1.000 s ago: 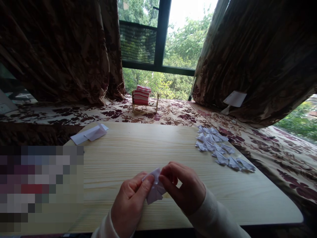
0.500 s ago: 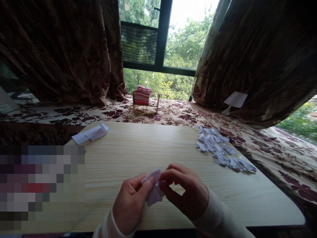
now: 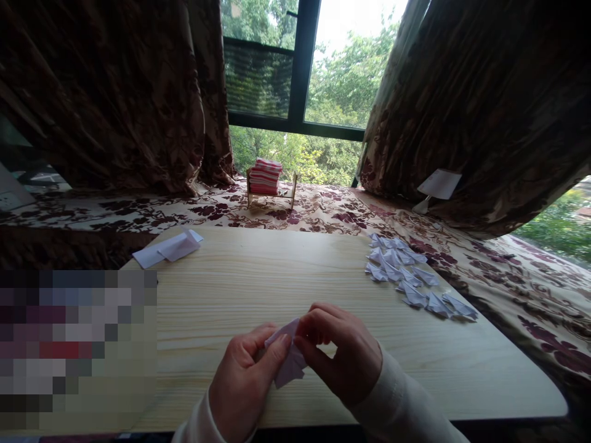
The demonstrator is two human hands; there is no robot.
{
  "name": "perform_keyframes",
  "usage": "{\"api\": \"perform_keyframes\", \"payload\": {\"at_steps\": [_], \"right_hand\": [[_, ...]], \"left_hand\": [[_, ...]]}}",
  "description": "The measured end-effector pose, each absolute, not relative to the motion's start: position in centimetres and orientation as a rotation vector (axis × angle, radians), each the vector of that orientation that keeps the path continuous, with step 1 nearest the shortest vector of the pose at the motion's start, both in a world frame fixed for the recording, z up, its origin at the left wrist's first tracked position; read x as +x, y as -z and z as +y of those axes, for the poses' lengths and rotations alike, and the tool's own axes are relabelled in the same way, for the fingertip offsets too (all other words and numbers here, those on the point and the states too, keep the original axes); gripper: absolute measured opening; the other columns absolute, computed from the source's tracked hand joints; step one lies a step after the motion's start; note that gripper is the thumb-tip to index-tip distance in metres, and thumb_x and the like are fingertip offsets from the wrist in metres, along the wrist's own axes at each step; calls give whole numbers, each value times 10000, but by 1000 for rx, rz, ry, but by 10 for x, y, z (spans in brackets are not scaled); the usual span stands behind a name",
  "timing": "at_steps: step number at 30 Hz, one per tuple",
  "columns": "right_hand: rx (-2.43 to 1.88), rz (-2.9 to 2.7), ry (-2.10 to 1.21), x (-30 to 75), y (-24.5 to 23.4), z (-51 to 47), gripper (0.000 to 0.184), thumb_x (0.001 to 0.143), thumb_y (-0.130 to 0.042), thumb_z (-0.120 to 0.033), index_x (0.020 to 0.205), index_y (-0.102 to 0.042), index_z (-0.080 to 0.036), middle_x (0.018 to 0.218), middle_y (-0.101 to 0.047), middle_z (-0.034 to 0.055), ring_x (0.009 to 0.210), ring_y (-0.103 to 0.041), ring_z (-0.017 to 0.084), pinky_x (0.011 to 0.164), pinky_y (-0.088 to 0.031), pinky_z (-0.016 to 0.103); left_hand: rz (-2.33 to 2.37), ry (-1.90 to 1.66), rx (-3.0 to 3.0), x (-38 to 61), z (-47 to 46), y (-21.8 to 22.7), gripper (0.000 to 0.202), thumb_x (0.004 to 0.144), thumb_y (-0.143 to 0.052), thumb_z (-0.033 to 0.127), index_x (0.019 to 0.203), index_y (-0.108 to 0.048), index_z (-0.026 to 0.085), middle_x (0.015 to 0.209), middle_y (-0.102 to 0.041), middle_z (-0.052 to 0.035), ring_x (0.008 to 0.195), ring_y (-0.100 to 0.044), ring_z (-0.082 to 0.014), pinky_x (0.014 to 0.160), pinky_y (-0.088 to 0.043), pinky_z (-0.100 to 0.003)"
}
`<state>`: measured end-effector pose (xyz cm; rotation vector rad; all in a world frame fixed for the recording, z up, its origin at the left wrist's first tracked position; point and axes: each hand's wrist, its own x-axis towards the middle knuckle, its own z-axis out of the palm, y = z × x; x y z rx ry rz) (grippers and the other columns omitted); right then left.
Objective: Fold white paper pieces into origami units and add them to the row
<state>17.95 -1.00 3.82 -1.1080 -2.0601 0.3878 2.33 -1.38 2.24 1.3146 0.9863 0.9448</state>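
A small folded white paper piece [image 3: 290,368] is held above the near middle of the wooden table [image 3: 258,277]. My left hand [image 3: 247,378] grips its left side, with the thumb lying across the front. My right hand [image 3: 344,354] pinches the upper right edge between thumb and forefinger, the other fingers curled. Parts of the paper are covered by the fingers. Toward the table's right side lie several similar folded paper pieces [image 3: 397,261], in loose rows. At the far left corner rest some folded paper strips [image 3: 168,249].
Beyond the table, a ledge with flowered cloth [image 3: 323,209] holds a little wooden rack [image 3: 272,195] with folded pink-and-white cloths [image 3: 265,176]. A white lamp [image 3: 439,184] stands at the right by the curtain [image 3: 462,92]. The lower left is blurred out by blocks.
The right hand has shifted slightly left and closer to the left thumb along the paper's upper edge. Both hands keep hold of the paper.
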Motion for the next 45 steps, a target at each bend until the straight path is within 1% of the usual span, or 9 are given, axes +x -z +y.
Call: {"api": "perform_keyframes", "payload": {"at_steps": [7,11,16,23,26,29,32,37,45], "right_hand": [[-1123,-1963,-614,184,-31,-5,41,727,-570,-168,694,-545,-171,591,-506,-20,531,-453,102,510,-374,221],[-1209,-1833,-764,187,-24,-2,170,693,-641,-292,734,-550,-154,568,-495,-20,506,-445,109,482,-375,231],[-1028,-1780,-870,182,-26,-7,240,773,-540,-272,578,-437,-177,551,-410,-36,509,-392,94,479,-332,226],[-1070,-1545,-940,170,-19,-14,256,821,-492,-318,613,-443,-177,573,-400,-31,539,-381,104,501,-337,238],[-1090,-1534,-951,171,-17,-14,284,837,-473,-337,603,-443,-178,547,-393,-39,520,-371,98,490,-340,230],[-1116,-1676,-837,179,-22,-12,275,850,-463,-298,608,-490,-172,554,-452,-25,528,-419,102,501,-358,228],[-1059,-1863,-647,185,-35,-7,67,790,-545,-205,807,-596,-165,743,-570,30,663,-517,134,568,-407,240],[-968,-2086,-570,181,-50,0,154,726,-545,-91,819,-638,-170,767,-585,42,697,-537,144,623,-434,262],[-969,-2165,-623,184,-51,2,186,702,-573,-40,830,-646,-153,749,-584,29,661,-539,122,608,-433,233]], "left_hand": [[962,-926,1265,24,-15,-20,219,763,-575,324,739,-647,119,677,-565,-23,643,-481,-140,579,-389,-237],[937,-956,1205,25,-18,-19,230,759,-585,320,801,-687,118,677,-589,-26,657,-492,-142,593,-397,-234],[941,-970,1218,28,-18,-20,217,749,-594,301,788,-707,121,639,-587,-14,619,-487,-126,555,-390,-212],[925,-1015,1055,27,-16,-19,267,716,-642,345,892,-706,154,728,-684,-35,790,-591,-194,744,-439,-255],[991,-1035,1106,26,-16,-17,261,722,-632,357,854,-704,145,684,-672,-24,741,-569,-174,683,-427,-230],[1042,-1003,1189,24,-15,-16,265,746,-591,369,801,-688,129,639,-633,-14,645,-521,-148,594,-397,-222],[1043,-922,1280,24,-13,-19,261,748,-574,367,753,-668,123,631,-602,-11,611,-485,-139,566,-369,-225],[989,-841,1334,25,-11,-26,284,740,-568,390,722,-649,118,618,-553,-7,628,-460,-146,581,-352,-237],[956,-805,1364,21,-10,-23,269,742,-559,365,728,-642,109,618,-520,-6,631,-430,-143,581,-341,-246]]}}
